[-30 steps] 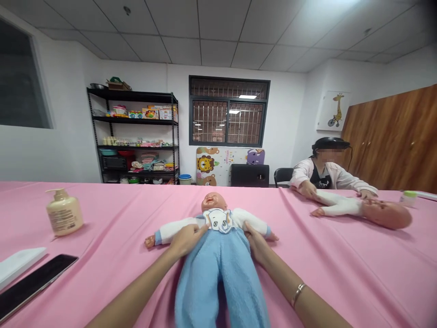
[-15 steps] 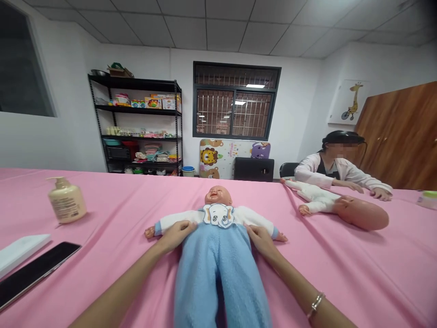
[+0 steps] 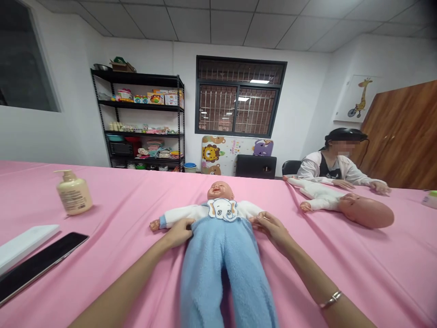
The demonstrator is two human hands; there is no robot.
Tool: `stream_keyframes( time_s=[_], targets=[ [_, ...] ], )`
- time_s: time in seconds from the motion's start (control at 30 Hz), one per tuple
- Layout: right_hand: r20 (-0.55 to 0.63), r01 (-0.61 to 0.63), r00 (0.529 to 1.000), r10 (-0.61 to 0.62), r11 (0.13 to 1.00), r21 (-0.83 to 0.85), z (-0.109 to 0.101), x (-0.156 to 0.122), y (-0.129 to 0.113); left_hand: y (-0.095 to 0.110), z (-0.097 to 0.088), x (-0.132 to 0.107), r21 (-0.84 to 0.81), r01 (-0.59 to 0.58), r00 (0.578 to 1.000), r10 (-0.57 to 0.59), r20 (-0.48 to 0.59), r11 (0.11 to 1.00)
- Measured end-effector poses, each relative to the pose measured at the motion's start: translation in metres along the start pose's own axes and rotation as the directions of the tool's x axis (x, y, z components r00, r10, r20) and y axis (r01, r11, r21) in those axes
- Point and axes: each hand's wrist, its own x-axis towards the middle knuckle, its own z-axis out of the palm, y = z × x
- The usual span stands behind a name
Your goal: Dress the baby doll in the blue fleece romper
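Observation:
A baby doll (image 3: 218, 269) lies on its back on the pink-covered table (image 3: 341, 273), dressed in blue fleece trousers and a white top with an elephant bib. My left hand (image 3: 177, 232) grips the doll's side at the waist, just below its outstretched arm. On the opposite side, my right hand (image 3: 269, 226) holds the waist under the other sleeve. The doll's head and both small hands show, while its feet run out of view at the bottom.
A cream pump bottle (image 3: 73, 193), a black phone (image 3: 41, 264) and a white flat pad (image 3: 23, 243) lie to the left. At the right, a seated person (image 3: 332, 168) has a second doll (image 3: 367, 212) on the table. A black shelf (image 3: 136, 123) stands behind.
My head has turned, shifting the room in view. My right hand sits slightly higher on the doll's waist. The seated person's hands have come off their doll.

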Motion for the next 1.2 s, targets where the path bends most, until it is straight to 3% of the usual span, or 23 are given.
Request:
stream_keyframes(
  time_s=[0.07,0.27,0.43,0.73,0.83,0.93,1.0,1.07,1.13,1.2],
  targets=[
    [0.066,-0.033,0.997,0.031,0.999,0.020,0.002,-0.002,0.000,0.000,0.001,0.000,-0.013,-0.010,1.000,0.009,-0.014,1.000],
    [0.236,-0.071,0.964,0.120,0.976,-0.207,0.013,-0.012,0.005,0.006,0.005,-0.004,-0.052,-0.037,0.997,0.034,-0.067,0.998],
    [0.181,0.012,0.983,0.038,0.963,-0.268,0.012,-0.010,0.006,0.006,0.010,-0.003,-0.047,-0.042,0.993,0.037,-0.108,0.998],
    [0.047,-0.062,0.997,0.060,0.998,0.033,0.013,-0.004,0.019,0.008,0.010,-0.002,0.028,-0.052,0.990,0.055,-0.130,0.998],
    [0.001,-0.036,0.999,0.036,0.999,-0.016,0.010,-0.001,0.022,0.008,0.010,-0.002,0.012,-0.055,0.990,0.056,-0.130,0.998],
    [-0.069,0.071,0.994,-0.084,0.982,-0.173,0.010,-0.001,0.020,0.007,0.011,-0.002,0.007,-0.051,0.989,0.052,-0.137,0.999],
    [-0.048,0.098,0.992,-0.115,0.957,-0.272,0.014,-0.003,0.017,0.006,0.011,-0.002,0.014,-0.048,0.989,0.049,-0.138,0.999],
    [0.037,0.071,0.997,-0.063,0.957,-0.280,0.020,-0.007,0.012,0.006,0.011,-0.002,0.016,-0.045,0.990,0.046,-0.131,0.999],
    [0.107,0.004,0.994,0.020,0.975,-0.222,0.027,-0.011,0.006,0.008,0.011,-0.002,0.002,-0.050,0.991,0.050,-0.124,0.999],
    [0.103,-0.069,0.992,0.080,0.992,-0.105,0.032,-0.014,0.001,0.010,0.011,-0.002,-0.031,-0.054,0.991,0.049,-0.122,0.998]
  ],
)
